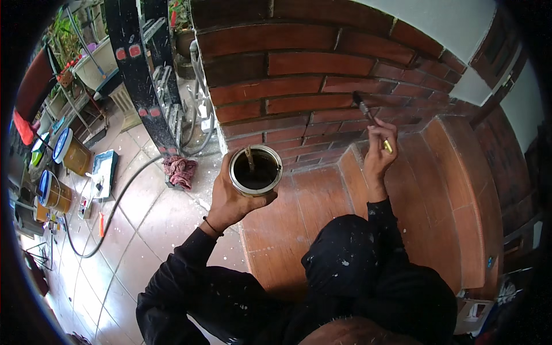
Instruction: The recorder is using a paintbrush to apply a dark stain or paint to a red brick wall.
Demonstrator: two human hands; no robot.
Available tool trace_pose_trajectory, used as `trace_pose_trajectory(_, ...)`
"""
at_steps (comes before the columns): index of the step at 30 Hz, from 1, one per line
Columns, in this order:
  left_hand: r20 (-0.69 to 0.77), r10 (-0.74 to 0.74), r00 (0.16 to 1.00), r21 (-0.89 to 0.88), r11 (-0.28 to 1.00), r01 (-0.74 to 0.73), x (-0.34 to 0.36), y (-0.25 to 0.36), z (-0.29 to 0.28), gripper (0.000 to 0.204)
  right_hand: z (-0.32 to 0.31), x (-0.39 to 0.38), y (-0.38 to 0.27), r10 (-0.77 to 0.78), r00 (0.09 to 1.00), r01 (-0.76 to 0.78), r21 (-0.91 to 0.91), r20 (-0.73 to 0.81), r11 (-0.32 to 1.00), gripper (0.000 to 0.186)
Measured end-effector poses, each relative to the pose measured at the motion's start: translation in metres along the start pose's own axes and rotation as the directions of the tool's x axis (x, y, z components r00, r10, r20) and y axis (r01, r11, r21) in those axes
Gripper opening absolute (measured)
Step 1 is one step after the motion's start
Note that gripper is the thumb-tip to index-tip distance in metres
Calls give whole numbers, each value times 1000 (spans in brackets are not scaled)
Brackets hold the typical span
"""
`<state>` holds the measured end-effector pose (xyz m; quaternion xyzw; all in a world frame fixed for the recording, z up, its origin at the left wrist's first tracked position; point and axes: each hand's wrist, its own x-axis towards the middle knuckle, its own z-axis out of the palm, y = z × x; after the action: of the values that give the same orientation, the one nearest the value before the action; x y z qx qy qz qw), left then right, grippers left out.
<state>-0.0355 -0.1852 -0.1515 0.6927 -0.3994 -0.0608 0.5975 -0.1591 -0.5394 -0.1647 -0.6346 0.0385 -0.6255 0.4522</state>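
Observation:
My left hand is wrapped round an open metal can of dark liquid, held up in front of the brick wall's lower part. A thin stick leans inside the can. My right hand grips a paintbrush with a yellow handle end. Its dark bristles point up and left and appear to touch the reddish-brown brick wall. Some bricks look darker and shinier than others. Both forearms are in black sleeves spotted with white.
Terracotta tile steps run below the wall. To the left stand a black paint-spattered ladder, a crumpled cloth, and a hose across the pale floor tiles. Farther left are a paint tray and two lidded buckets.

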Motion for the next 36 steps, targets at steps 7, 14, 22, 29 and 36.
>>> trace_pose_trajectory(7, 24, -2, 1000, 18, 1000, 1, 2, -2, 3, 100, 25, 28, -33, -218, 789, 479, -352, 575, 804, 20)
trace_pose_trajectory(14, 31, 18, 999, 66, 998, -20, 8, 0, 17, 104, -71, 74, 2, -130, 900, 387, -626, 416, 677, 19)
trace_pose_trajectory(22, 76, 42, 996, -186, 982, -28, 25, 12, 42, 106, -10, 42, -50, -160, 783, 471, -405, 601, 784, 21)
trace_pose_trajectory(29, 192, 33, 981, -70, 997, -20, 26, -9, 62, 103, -53, 75, -13, -117, 903, 372, -619, 413, 692, 18)
trace_pose_trajectory(36, 322, -5, 947, -165, 984, 62, 16, -83, 106, 101, -78, 23, -9, 286, 958, -281, 142, -21, 949, 7)
